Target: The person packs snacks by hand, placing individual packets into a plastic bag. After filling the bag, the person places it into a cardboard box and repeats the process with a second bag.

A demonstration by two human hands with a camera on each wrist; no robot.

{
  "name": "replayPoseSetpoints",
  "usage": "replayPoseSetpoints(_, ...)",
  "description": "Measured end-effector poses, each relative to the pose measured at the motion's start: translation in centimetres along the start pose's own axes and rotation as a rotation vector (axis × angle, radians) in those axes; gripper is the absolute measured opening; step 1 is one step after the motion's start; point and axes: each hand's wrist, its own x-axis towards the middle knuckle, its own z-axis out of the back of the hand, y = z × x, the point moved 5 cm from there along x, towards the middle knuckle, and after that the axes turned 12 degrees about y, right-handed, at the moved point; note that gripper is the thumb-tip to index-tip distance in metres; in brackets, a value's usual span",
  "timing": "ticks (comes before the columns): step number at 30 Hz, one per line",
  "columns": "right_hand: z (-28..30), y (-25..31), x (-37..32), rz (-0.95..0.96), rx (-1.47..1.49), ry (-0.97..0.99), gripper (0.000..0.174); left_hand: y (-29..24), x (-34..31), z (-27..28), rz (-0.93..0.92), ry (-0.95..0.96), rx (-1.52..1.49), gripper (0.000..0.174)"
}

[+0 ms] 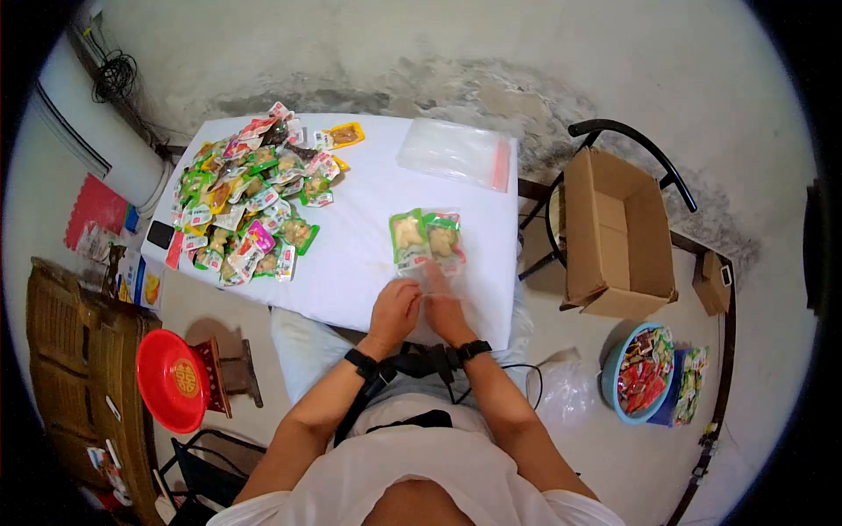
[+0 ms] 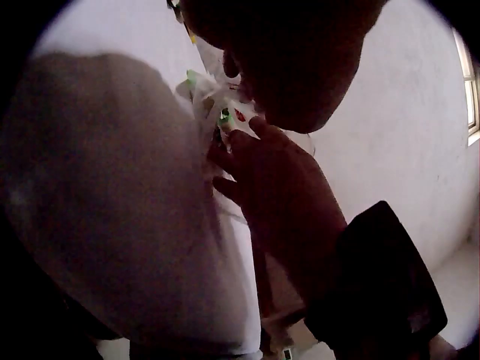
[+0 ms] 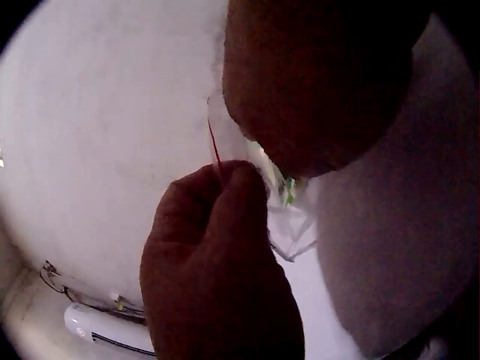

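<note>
In the head view, a clear plastic bag (image 1: 456, 298) lies at the table's front edge, with two sealed snack packs side by side at its far end. The left pack (image 1: 408, 232) has green edges; the right pack (image 1: 444, 238) shows green above and red below. My left hand (image 1: 397, 309) pinches the bag's near edge between thumb and forefinger, where the right wrist view shows a thin red strip (image 3: 214, 142). My right hand (image 1: 445, 309) reaches forward under the clear film, its extended fingers (image 2: 232, 142) at the packs' near ends.
A heap of snack packs (image 1: 254, 202) covers the table's left side, beside a phone (image 1: 160, 234). Flat clear bags (image 1: 454, 153) lie at the back right. A cardboard box (image 1: 618, 232) rests on a chair to the right; a blue basin (image 1: 610, 373) of packs stands on the floor.
</note>
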Motion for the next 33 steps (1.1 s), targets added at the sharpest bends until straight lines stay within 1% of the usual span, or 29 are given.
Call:
replayPoseSetpoints(1,-0.1,0.0,0.1,0.001,0.000,-0.003,0.062,0.2,-0.1,-0.2,-0.002,0.000,0.002,0.014)
replayPoseSetpoints(3,1.2,1.3,-0.1,0.146,0.055,-0.249,0.064,0.6,-0.6,-0.5,0.024,0.015,0.008,0.015)
replayPoseSetpoints(4,1.6,1.9,-0.2,0.149,0.055,-0.249,0.064,0.7,-0.7,-0.4,0.024,0.013,0.010,0.015)
replayPoseSetpoints(6,2.0,2.5,-0.5,-0.015,-0.033,-0.145,0.066,0.9,-0.8,-0.4,0.063,0.067,0.051,0.016)
replayPoseSetpoints(7,1.4,1.8,-0.2,-0.015,-0.032,-0.144,0.066,0.9,-0.9,-0.4,0.065,0.068,0.052,0.016)
replayPoseSetpoints(9,0.9,0.8,0.1,0.063,-0.124,-0.276,0.066,0.9,-1.0,-0.3,0.055,0.064,0.047,0.016)
replayPoseSetpoints(13,0.9,0.7,-0.3,0.081,-0.192,-0.298,0.067,1.3,-1.5,-0.8,0.039,0.102,0.043,0.017)
replayPoseSetpoints(15,1.6,1.6,-1.2,0.155,-0.280,-0.379,0.061,1.2,-1.7,-0.8,0.037,0.122,0.071,0.019)
replayPoseSetpoints(16,2.0,1.7,-2.0,0.154,-0.279,-0.378,0.061,1.2,-1.9,-0.7,0.038,0.124,0.070,0.019)
replayPoseSetpoints(18,0.6,0.8,-3.4,0.037,-0.223,0.129,0.052,1.1,-2.3,-0.6,0.017,0.160,0.112,0.021)
replayPoseSetpoints(19,1.2,0.8,-4.7,0.037,-0.221,0.136,0.052,1.3,-2.6,-0.4,0.024,0.161,0.110,0.021)
replayPoseSetpoints(21,3.3,1.4,-7.2,0.251,0.127,0.052,0.036,1.7,-2.6,-0.5,-0.020,0.237,0.154,0.023)
replayPoseSetpoints(22,3.8,1.1,-7.7,0.247,0.130,0.056,0.036,1.9,-2.5,-0.5,-0.017,0.240,0.150,0.023)
replayPoseSetpoints(24,5.5,-0.2,-8.1,0.112,0.177,-0.077,0.042,2.1,-2.6,-0.7,-0.036,0.273,0.176,0.023)
replayPoseSetpoints(25,5.8,-0.2,-8.0,0.108,0.180,-0.072,0.042,2.2,-2.6,-0.8,-0.032,0.277,0.173,0.023)
replayPoseSetpoints(27,7.6,0.9,-8.1,0.254,-0.210,-0.318,0.044,2.2,-2.4,-1.2,-0.047,0.323,0.249,0.023)
replayPoseSetpoints(28,6.8,0.0,-7.5,0.279,-0.262,-0.259,0.039,2.3,-2.4,-1.4,-0.048,0.323,0.249,0.023)
replayPoseSetpoints(29,6.1,-0.8,-7.1,0.279,-0.262,-0.260,0.039,2.6,-2.7,-1.7,-0.035,0.347,0.263,0.024)
replayPoseSetpoints(31,4.8,-1.5,-6.3,0.269,-0.287,-0.145,0.035,3.0,-2.9,-1.9,-0.024,0.368,0.281,0.025)
replayPoseSetpoints(32,4.5,-2.0,-6.0,0.272,-0.287,-0.147,0.035,3.2,-3.1,-2.0,-0.023,0.384,0.265,0.027)
replayPoseSetpoints(33,4.5,-2.1,-5.8,0.262,-0.319,-0.142,0.030,3.2,-3.2,-1.9,-0.021,0.401,0.249,0.029)
